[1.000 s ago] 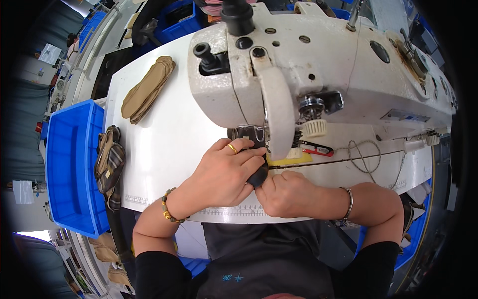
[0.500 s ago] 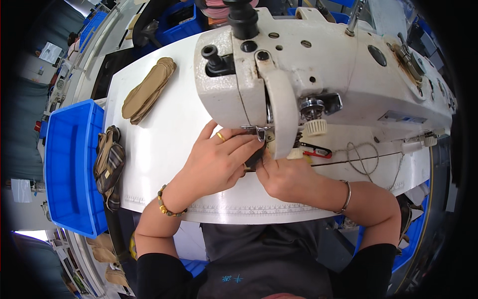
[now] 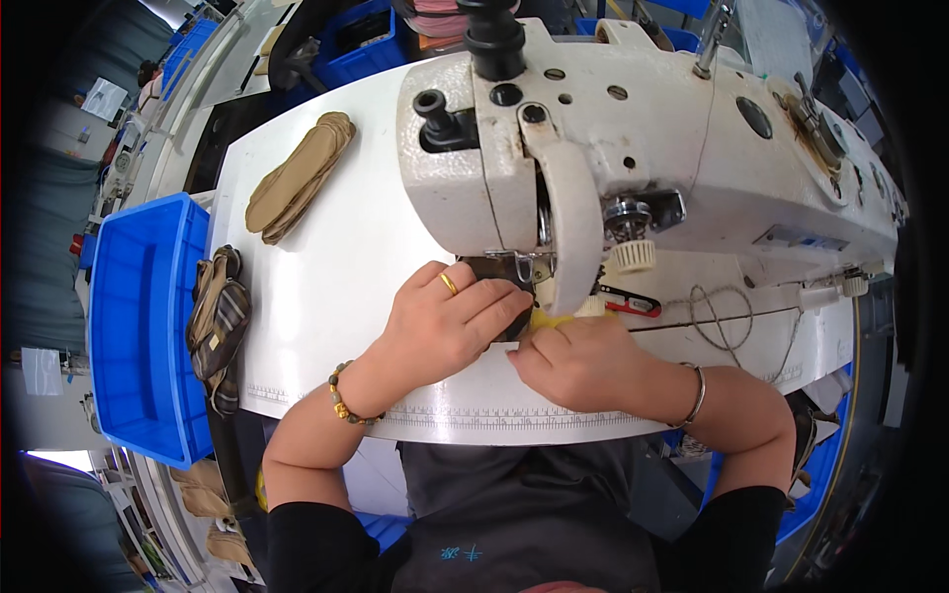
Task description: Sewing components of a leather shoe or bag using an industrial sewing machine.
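Note:
A white sewing machine stands over the white table. Under its presser foot lies a dark workpiece, partly covered by my fingers. My left hand grips this piece, fingers curled over it just below the foot. My right hand is closed beside it at the right; whether it holds the piece's edge is hidden. A yellow patch shows behind my right fingers. Red-and-black thread snips lie to the right.
Tan insole-shaped pieces are stacked at back left. Plaid shoe uppers lie on the left edge beside a blue bin. A looped cord rests at the right. More blue bins and a person in pink are behind.
The dark piece has moved up under the presser foot, showing less below it. My right hand has risen slightly from the table's front edge; my left hand has shifted a little leftward.

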Tool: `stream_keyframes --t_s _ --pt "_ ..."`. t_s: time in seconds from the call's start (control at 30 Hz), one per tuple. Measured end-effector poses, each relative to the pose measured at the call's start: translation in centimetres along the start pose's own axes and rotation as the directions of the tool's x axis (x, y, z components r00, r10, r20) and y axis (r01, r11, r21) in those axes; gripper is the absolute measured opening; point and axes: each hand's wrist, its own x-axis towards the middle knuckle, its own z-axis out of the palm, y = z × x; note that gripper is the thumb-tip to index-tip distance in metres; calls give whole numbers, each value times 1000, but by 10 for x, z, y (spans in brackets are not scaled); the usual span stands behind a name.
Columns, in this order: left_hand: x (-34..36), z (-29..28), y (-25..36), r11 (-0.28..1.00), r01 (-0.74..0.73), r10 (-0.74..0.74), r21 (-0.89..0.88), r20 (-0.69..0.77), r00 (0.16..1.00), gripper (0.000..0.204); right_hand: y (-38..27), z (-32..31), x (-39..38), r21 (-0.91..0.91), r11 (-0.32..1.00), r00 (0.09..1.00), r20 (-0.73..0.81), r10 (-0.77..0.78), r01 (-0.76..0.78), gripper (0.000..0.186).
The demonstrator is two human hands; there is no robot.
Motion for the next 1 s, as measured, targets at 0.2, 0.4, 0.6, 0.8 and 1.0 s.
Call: stream_keyframes --t_s 0.2,0.4,0.6,0.8,1.0 --pt "-3 7 -8 996 65 -69 -56 -67 995 33 19 14 2 -88 991 993 -61 99 -104 9" --pt "-3 7 -5 995 93 -98 -48 -124 988 29 17 14 5 -173 980 995 -37 92 -98 13" --pt "-4 2 -8 987 139 -141 -79 -22 990 30 14 14 6 -176 981 996 -30 79 -83 11" --pt "5 -24 -7 863 296 -190 -410 279 941 33 15 16 6 -151 988 996 -89 14 -28 8" --pt "1 -11 -5 883 307 -205 -354 298 932 26 17 17 6 -164 986 990 -128 -63 42 10"
